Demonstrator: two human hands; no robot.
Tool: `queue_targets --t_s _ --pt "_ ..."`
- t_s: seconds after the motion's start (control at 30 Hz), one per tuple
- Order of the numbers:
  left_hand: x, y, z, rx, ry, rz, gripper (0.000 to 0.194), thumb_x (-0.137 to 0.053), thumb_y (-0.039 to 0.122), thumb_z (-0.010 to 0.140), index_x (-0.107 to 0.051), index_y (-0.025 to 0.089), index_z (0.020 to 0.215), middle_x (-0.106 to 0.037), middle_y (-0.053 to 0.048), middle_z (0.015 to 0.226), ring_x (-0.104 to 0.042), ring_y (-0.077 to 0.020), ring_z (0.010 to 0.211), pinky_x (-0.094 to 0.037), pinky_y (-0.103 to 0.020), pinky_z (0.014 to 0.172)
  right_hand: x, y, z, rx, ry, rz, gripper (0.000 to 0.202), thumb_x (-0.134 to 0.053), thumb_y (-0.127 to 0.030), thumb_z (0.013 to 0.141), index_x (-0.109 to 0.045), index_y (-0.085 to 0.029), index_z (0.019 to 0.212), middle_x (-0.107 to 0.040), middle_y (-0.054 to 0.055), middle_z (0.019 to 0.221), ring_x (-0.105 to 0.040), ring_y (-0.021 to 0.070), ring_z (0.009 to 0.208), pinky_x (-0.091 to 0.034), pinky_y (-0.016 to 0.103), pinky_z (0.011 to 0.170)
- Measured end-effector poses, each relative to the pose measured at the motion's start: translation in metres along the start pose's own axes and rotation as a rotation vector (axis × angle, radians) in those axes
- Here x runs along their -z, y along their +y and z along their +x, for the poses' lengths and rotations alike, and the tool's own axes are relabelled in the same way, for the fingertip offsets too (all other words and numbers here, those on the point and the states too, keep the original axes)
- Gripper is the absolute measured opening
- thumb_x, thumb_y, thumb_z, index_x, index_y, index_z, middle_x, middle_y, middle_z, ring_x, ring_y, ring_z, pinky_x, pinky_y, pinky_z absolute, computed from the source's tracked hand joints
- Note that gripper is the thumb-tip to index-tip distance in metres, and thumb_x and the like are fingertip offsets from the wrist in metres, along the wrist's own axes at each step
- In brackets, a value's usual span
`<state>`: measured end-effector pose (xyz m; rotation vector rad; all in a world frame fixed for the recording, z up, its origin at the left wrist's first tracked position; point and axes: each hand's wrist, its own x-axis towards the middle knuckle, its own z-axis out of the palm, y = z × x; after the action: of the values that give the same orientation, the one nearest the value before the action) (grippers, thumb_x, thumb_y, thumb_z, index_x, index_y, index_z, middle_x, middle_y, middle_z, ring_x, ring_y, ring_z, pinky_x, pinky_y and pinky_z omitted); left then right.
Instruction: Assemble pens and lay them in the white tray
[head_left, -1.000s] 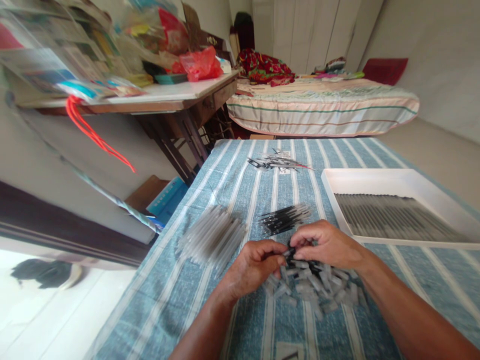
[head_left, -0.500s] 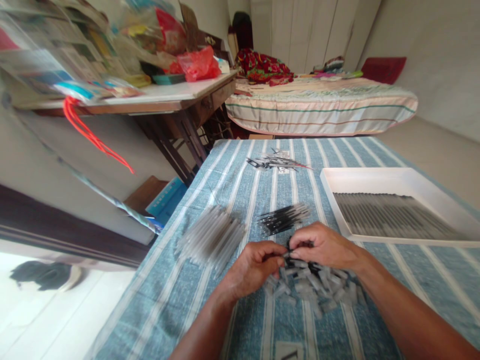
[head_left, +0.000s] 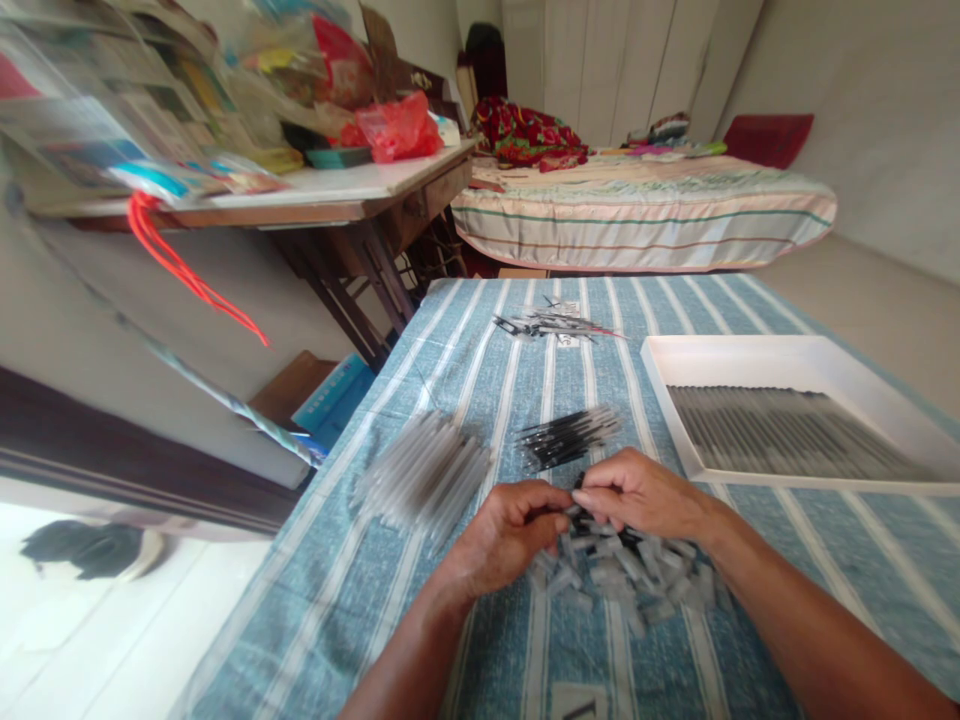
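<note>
"So, what's cut off?"
"The near edge of the table (head_left: pixel 352 600), and the right end of the white tray (head_left: pixel 750 360)."
"Else hidden?"
"I can't tell whether the left hand (head_left: pixel 501 537) and right hand (head_left: pixel 645 492) pinch anything; their fingertips meet."
"And the small pieces (head_left: pixel 636 568)?"
"Grey, some black, blurred, heaped beside both toward that near edge."
"Any writing?"
"A letter V (head_left: pixel 580 711), clipped."

Small grey pieces (head_left: pixel 635 568) lie jumbled on striped cloth (head_left: pixel 499 650)

A red plastic bag (head_left: pixel 403 128) sits on a desk (head_left: pixel 322 191) near the bed (head_left: pixel 645 220).
</note>
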<state>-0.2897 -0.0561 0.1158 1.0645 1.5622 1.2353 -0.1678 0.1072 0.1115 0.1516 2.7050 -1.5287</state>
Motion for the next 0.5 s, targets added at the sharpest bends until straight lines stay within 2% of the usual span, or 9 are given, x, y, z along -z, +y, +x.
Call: queue_targets --t_s 0.07,0.17,0.23,0.33,0.43,0.5 --pt "-0.0002 0.0005 0.0 0.004 0.004 0.003 0.016 -0.059 0.023 0.077 -0.07 0.012 0.082 -0.056 0.001 0.058 -0.047 -0.0093 0.053 -0.038 -0.02 0.052 0.0008 0.0005 -0.0001 -0.005 0.011 0.019 0.036 -0.048 -0.036 0.087 -0.056 -0.014 0.06 -0.053 -0.002 0.052 -0.048 0.008 0.047 -0.034 0.018 0.045" --pt "-0.0004 0.0013 -0.0002 0.026 0.028 -0.013 0.015 -0.059 0.021 0.076 -0.07 0.012 0.083 -0.057 0.001 0.061 -0.048 -0.0094 0.053 -0.038 -0.021 0.052 0.0031 0.0009 -0.0008 -0.008 0.03 0.08 0.019 -0.058 -0.033 0.081 -0.062 -0.015 0.08 -0.055 -0.004 0.056 -0.048 0.0085 0.051 -0.036 0.018 0.049" --pt "-0.0004 0.0015 -0.0002 0.03 0.035 -0.017 0.015 -0.06 0.021 0.076 -0.07 0.012 0.082 -0.057 0.0 0.063 -0.049 -0.0097 0.054 -0.038 -0.021 0.052 0.0034 0.0009 -0.0009 0.001 0.044 0.111 0.016 -0.062 -0.028 0.077 -0.061 -0.016 0.088 -0.056 -0.005 0.059 -0.048 0.0084 0.053 -0.037 0.018 0.05" --pt "0.0 0.0015 0.0001 0.029 0.026 -0.01 0.016 -0.06 0.022 0.076 -0.07 0.013 0.083 -0.057 0.001 0.059 -0.049 -0.0099 0.053 -0.038 -0.021 0.052 0.0016 0.0 -0.0004 0.032 0.056 0.067 0.01 -0.058 -0.025 0.079 -0.062 -0.016 0.079 -0.055 -0.004 0.057 -0.05 0.0084 0.053 -0.037 0.018 0.05" --pt "0.0 0.0024 0.0002 0.039 0.026 -0.001 0.016 -0.059 0.022 0.076 -0.07 0.012 0.082 -0.056 0.001 0.057 -0.048 -0.0099 0.052 -0.037 -0.021 0.052 -0.0002 -0.0011 0.0004 0.04 0.039 0.013 0.029 -0.051 -0.033 0.085 -0.06 -0.015 0.064 -0.053 -0.003 0.051 -0.048 0.0081 0.048 -0.034 0.018 0.047" --pt "-0.0002 0.0031 0.0001 0.052 0.028 -0.011 0.016 -0.06 0.022 0.075 -0.07 0.012 0.082 -0.057 0.001 0.057 -0.048 -0.0099 0.052 -0.038 -0.021 0.052 -0.0004 -0.0014 0.0006 0.028 0.033 0.021 0.033 -0.051 -0.037 0.085 -0.06 -0.015 0.063 -0.052 -0.003 0.05 -0.046 0.008 0.047 -0.033 0.019 0.045"
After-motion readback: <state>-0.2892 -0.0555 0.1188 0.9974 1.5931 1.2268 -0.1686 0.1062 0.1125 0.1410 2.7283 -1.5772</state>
